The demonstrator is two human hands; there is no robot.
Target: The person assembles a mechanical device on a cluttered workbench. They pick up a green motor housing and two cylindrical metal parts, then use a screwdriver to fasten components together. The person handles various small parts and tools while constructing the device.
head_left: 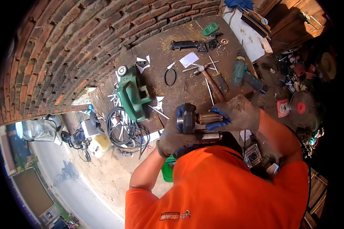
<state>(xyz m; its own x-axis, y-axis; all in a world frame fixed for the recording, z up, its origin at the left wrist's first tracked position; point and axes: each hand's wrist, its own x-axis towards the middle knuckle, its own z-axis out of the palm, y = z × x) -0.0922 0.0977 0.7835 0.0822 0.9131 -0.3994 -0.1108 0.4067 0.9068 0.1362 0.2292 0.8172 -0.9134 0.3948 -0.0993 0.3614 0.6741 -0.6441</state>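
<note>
Holds a dark round housing (188, 119) clamped in the gloved left hand (176, 140), with the grip around its left and near sides. Grips a copper-toned rotor (208, 118) by its right end in the gloved right hand (239, 113). Holds the hands apart, with both parts in line between them, at the near edge of the wooden workbench (153, 55). Cannot make out fully a metal-banded cylinder (211, 136) below the rotor, part hidden by the orange shirt (225, 183). Noted beyond the right hand: a hammer (214, 87), head toward the far edge, and just beside it a yellow-and-black screwdriver (221, 82). Noted mid-bench: a black ring (175, 77) and, farther out, a white paper (189, 59). Noted at the left edge: a green tool body (127, 95), with a coiled black cable (108, 128) near the near left corner. Noted at the right edge: a teal drill (239, 70). Noted near the far edge: a black handle piece (187, 45); at the far right corner, a small green cover (210, 29).
</note>
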